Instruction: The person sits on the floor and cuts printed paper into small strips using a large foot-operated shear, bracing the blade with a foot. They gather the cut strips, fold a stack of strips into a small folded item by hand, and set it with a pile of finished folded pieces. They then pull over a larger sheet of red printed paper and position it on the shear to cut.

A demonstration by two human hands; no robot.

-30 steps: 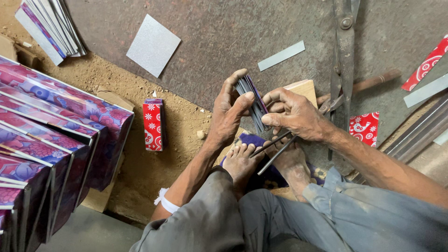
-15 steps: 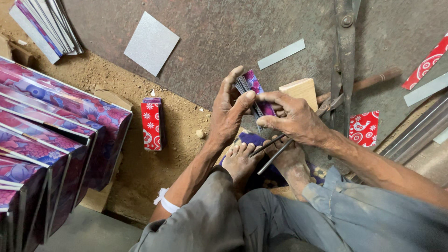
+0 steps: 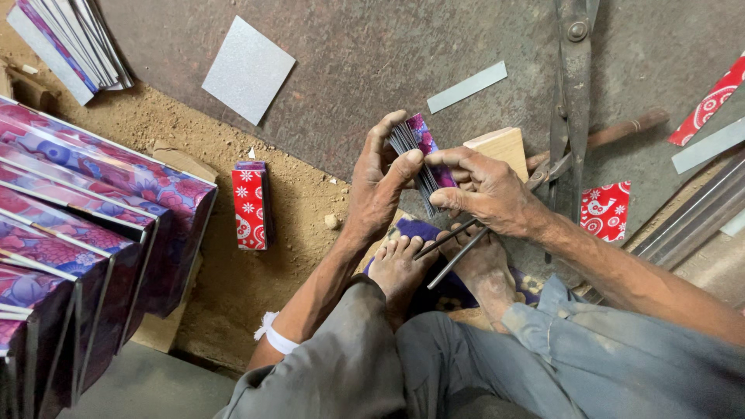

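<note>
Both hands meet over the person's bare feet (image 3: pixel 434 268): the left hand (image 3: pixel 378 186) is closed around a fanned stack of thin metal strips (image 3: pixel 415 151) with purple floral faces, thumb pressed on top, while the right hand (image 3: pixel 489 190) pinches the same stack from the other side and also clasps two dark rods (image 3: pixel 450 248) slanting down toward the feet. Just beyond the stack lies a wooden block (image 3: pixel 504 143), with large shears (image 3: pixel 573 93) beside it. Left of the stack, well apart, a small red patterned box (image 3: pixel 250 206) stands on the dirt floor.
</note>
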